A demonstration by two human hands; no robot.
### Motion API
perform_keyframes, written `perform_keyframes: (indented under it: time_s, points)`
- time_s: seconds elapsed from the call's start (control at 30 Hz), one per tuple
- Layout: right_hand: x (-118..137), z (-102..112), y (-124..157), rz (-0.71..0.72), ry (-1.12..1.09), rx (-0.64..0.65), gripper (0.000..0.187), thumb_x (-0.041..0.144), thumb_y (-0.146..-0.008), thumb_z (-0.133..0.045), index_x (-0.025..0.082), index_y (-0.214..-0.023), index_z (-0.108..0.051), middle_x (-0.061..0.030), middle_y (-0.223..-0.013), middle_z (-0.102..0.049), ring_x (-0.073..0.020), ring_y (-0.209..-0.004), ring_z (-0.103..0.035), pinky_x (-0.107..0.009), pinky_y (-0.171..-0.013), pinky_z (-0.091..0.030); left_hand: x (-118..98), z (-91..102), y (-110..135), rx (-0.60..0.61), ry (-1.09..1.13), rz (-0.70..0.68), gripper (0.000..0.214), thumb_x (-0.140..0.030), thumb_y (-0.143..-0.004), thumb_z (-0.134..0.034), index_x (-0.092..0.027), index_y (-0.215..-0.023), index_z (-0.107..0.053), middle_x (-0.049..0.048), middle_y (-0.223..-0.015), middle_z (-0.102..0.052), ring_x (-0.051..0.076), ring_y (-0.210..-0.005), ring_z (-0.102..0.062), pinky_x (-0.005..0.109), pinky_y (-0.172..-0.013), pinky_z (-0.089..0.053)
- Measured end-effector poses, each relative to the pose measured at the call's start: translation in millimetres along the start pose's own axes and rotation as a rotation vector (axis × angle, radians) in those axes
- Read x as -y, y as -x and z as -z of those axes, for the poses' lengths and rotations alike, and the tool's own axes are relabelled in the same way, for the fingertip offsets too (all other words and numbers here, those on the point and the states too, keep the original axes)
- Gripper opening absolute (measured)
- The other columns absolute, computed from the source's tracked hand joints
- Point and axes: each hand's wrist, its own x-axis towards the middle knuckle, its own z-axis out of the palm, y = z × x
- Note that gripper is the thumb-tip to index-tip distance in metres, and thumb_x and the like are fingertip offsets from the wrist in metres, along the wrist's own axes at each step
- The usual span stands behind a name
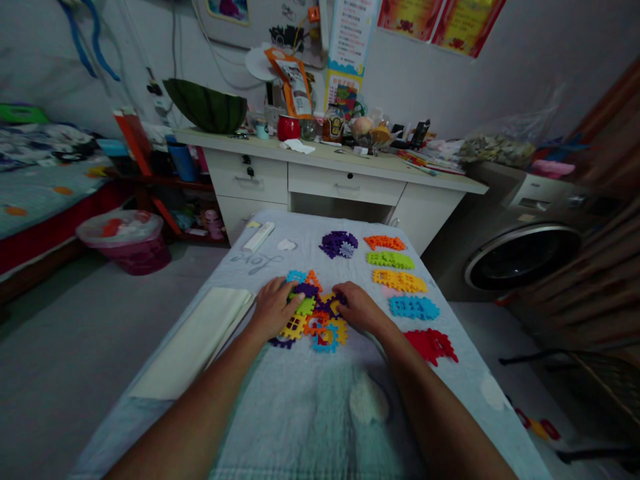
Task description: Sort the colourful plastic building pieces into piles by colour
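halved watermelon [206, 105] and red mug [288, 127] on white desk [345, 183]; washing machine [523, 257] right; pink bin [125, 243] left.

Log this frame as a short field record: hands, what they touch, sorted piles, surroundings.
left hand: palm down on mixed tile pile
right hand: palm down on same pile; grip unclear
sorted beside them: purple pile, orange pile, green pile, yellow pile, blue pile, red pile
surface: table with pale cloth
left of hands: folded cream sheet
background: desk, halved watermelon, washing machine
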Motion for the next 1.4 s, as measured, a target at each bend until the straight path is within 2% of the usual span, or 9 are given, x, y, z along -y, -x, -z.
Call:
perform_keyframes:
  time_s: [0.27, 0.47, 0.63, 0.8, 1.0, 1.07, 1.17, 1.27, 1.4]
  points:
    - [-5, 3, 2, -0.004, -0.089, -0.106, 0.03, 0.005, -0.076, -0.054, 0.018, -0.1, -0.065, -0.0071, -0.1, -0.062, -0.0175, -0.093, -0.056, -0.028, -0.086, -0.042, 1, -1.1, 0, 0.03, -0.023, 0.004, 0.043, -0.047, -0.093, -0.041, -0.021, -0.122, -0.06, 0.0123, -0.13, -0.054, 0.029, -0.126, -0.046, 0.048, -0.107, -0.034]
    - [-8, 20, -6, -0.115, -0.209, -0.11, 0.021, 0.007, -0.071, -0.058, 0.019, -0.087, -0.064, -0.0001, -0.079, -0.061, -0.0128, -0.07, -0.053, -0.023, -0.065, -0.04, 0, 0.8, 0, 0.037, -0.006, -0.001, 0.042, -0.048, -0.092, -0.043, -0.023, -0.122, -0.06, 0.0104, -0.129, -0.056, 0.028, -0.124, -0.048, 0.049, -0.107, -0.034]
    - [-24, 27, -41, -0.19, -0.365, -0.236, 0.012, 0.02, -0.068, -0.065, 0.019, -0.079, -0.06, 0.0041, -0.068, -0.057, -0.0113, -0.062, -0.052, -0.022, -0.059, -0.039, 0, 1.5, 0, 0.032, 0.017, 0.001, 0.04, -0.048, -0.092, -0.044, -0.025, -0.12, -0.061, 0.0093, -0.129, -0.057, 0.028, -0.125, -0.048, 0.049, -0.107, -0.035]
    - [-36, 10, -89, -0.351, -0.512, -0.359, 0.012, 0.024, -0.07, -0.062, 0.02, -0.078, -0.054, 0.0073, -0.06, -0.052, -0.0109, -0.052, -0.053, -0.022, -0.052, -0.041, -1, 2.3, 0, 0.033, 0.032, -0.004, 0.04, -0.047, -0.092, -0.043, -0.026, -0.121, -0.06, 0.0084, -0.129, -0.057, 0.027, -0.124, -0.049, 0.049, -0.106, -0.034]
    - [-36, 1, -130, -0.413, -0.531, -0.426, 0.02, 0.017, -0.073, -0.054, 0.019, -0.093, -0.057, 0.0022, -0.073, -0.06, -0.0126, -0.057, -0.06, -0.023, -0.052, -0.047, -4, 5.8, 1, 0.028, 0.039, -0.026, 0.039, -0.048, -0.093, -0.043, -0.027, -0.12, -0.06, 0.0074, -0.126, -0.059, 0.026, -0.123, -0.05, 0.048, -0.105, -0.035]
    - [-34, 3, -133, -0.415, -0.514, -0.443, 0.031, 0.013, -0.074, -0.051, 0.017, -0.104, -0.057, -0.0024, -0.087, -0.064, -0.0139, -0.065, -0.062, -0.026, -0.059, -0.051, -4, 6.1, 1, 0.021, 0.033, -0.026, 0.039, -0.048, -0.092, -0.043, -0.027, -0.12, -0.06, 0.0074, -0.126, -0.059, 0.026, -0.123, -0.05, 0.048, -0.105, -0.035]
    - [-28, 6, -125, -0.348, -0.377, -0.49, 0.04, 0.01, -0.072, -0.052, 0.016, -0.111, -0.058, -0.008, -0.108, -0.064, -0.0177, -0.089, -0.063, -0.031, -0.081, -0.051, -4, 6.0, 1, 0.026, 0.034, -0.025, 0.038, -0.047, -0.092, -0.044, -0.027, -0.12, -0.06, 0.0077, -0.127, -0.059, 0.026, -0.123, -0.05, 0.048, -0.105, -0.035]
    - [-16, 7, -107, -0.212, -0.21, -0.387, 0.032, 0.01, -0.075, -0.053, 0.015, -0.105, -0.063, -0.008, -0.104, -0.066, -0.0181, -0.095, -0.06, -0.03, -0.087, -0.046, -4, 5.0, 1, 0.03, 0.031, -0.035, 0.037, -0.046, -0.093, -0.044, -0.026, -0.12, -0.061, 0.0078, -0.128, -0.059, 0.026, -0.123, -0.05, 0.048, -0.105, -0.035]
    - [-2, 0, -85, -0.085, -0.075, -0.039, 0.022, 0.015, -0.077, -0.058, 0.015, -0.098, -0.065, -0.0037, -0.084, -0.066, -0.0147, -0.074, -0.057, -0.026, -0.072, -0.043, -2, 3.2, 1, 0.021, 0.019, -0.04, 0.036, -0.044, -0.093, -0.045, -0.026, -0.12, -0.061, 0.0073, -0.128, -0.059, 0.026, -0.122, -0.05, 0.048, -0.105, -0.035]
